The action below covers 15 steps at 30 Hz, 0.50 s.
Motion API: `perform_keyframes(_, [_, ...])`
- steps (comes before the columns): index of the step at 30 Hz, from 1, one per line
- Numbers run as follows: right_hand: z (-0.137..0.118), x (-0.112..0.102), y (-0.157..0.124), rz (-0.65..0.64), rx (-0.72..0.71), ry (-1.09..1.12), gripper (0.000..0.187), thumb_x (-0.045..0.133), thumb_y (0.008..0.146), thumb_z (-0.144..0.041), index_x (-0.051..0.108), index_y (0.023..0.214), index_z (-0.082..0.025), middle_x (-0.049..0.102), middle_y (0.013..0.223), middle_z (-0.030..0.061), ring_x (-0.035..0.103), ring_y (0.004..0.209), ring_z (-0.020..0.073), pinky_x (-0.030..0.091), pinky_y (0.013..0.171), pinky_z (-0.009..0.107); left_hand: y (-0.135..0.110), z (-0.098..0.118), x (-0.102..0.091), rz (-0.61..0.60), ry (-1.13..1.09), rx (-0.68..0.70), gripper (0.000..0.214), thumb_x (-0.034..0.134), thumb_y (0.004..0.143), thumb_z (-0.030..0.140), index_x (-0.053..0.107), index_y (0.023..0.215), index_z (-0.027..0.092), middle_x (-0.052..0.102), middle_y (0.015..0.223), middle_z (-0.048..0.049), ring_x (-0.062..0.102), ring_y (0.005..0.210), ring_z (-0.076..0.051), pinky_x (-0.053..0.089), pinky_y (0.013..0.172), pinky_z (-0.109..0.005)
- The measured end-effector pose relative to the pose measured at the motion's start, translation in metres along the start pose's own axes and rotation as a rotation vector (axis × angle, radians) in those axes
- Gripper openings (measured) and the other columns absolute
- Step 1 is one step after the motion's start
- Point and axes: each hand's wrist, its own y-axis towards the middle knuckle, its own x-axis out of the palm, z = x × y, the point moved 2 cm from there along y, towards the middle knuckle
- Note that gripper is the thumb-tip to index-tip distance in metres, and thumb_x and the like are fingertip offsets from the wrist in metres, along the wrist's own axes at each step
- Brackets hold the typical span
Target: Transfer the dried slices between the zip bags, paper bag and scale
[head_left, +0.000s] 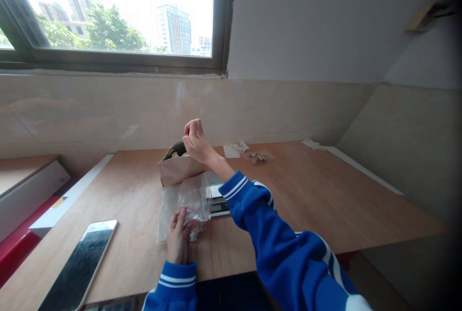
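My left hand (176,235) is closed around the lower part of a clear plastic zip bag (194,194), its fingers wrapped in the crumpled film. Above and beyond it, my right hand (197,141) hangs over the right side of an open brown paper bag (180,170), fingers curled together. Whatever those fingers pinch, if anything, is hidden. Pale pieces show inside the mouth of the paper bag. Behind the plastic bag, partly covered by it and my right sleeve, a small digital scale (218,206) shows its display.
A smartphone (81,265) lies at the left of the wooden table (325,195). Toward the back are a small clear packet of brown pieces (259,157), a white paper (231,151) with scraps on it, and a crumpled tissue (313,144). A tiled wall and a window (115,12) stand behind.
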Motion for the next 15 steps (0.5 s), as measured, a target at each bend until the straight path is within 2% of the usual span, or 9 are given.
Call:
perform_keyframes(3, [0.009,0.011,-0.012,-0.081,0.030,-0.103,0.020,0.037,0.079,-0.006,0.048,0.093,-0.017,0.050,0.098,0.0087,0.044,0.092,0.0218,0.036,0.087,0.037,0.000,0.000,0.000,0.016,-0.010,0.008,0.032,0.079,0.061,0.032,0.065,0.084,0.015,0.063,0.086,0.0002,0.062,0.067,-0.008,0.053,0.060,-0.017])
perform_keyframes(6, [0.012,0.009,-0.021,-0.068,0.014,-0.111,0.018,0.041,0.083,-0.013,0.050,0.098,-0.018,0.053,0.101,0.0079,0.045,0.095,0.0222,0.034,0.089,0.038,-0.001,0.001,0.001,0.020,-0.007,0.001,0.031,0.078,0.063,0.032,0.064,0.084,0.015,0.063,0.084,0.0003,0.062,0.067,-0.008,0.053,0.059,-0.017])
perform_keyframes(10, [0.009,-0.009,-0.033,0.058,0.043,-0.067,0.020,0.049,0.086,-0.029,0.051,0.104,-0.021,0.051,0.111,0.0079,0.045,0.104,0.0227,0.032,0.091,0.038,-0.001,0.001,0.001,0.016,-0.012,-0.014,0.031,0.077,0.064,0.032,0.062,0.085,0.015,0.063,0.083,0.0004,0.062,0.065,-0.008,0.053,0.059,-0.018])
perform_keyframes(12, [0.009,-0.018,-0.046,0.158,0.112,-0.011,0.019,0.048,0.087,-0.032,0.052,0.102,-0.022,0.051,0.111,0.0074,0.046,0.105,0.0216,0.033,0.092,0.037,0.000,0.000,0.000,0.017,-0.012,-0.014,0.031,0.077,0.064,0.033,0.062,0.085,0.015,0.062,0.084,0.0005,0.062,0.065,-0.008,0.053,0.059,-0.018])
perform_keyframes(15, [0.012,-0.022,-0.080,0.318,0.261,0.106,0.015,0.042,0.090,-0.031,0.051,0.096,-0.021,0.053,0.102,0.0068,0.048,0.100,0.0194,0.034,0.094,0.037,0.001,0.000,-0.001,0.015,-0.009,-0.004,0.032,0.077,0.064,0.034,0.062,0.086,0.016,0.062,0.086,0.0009,0.061,0.066,-0.008,0.053,0.059,-0.018])
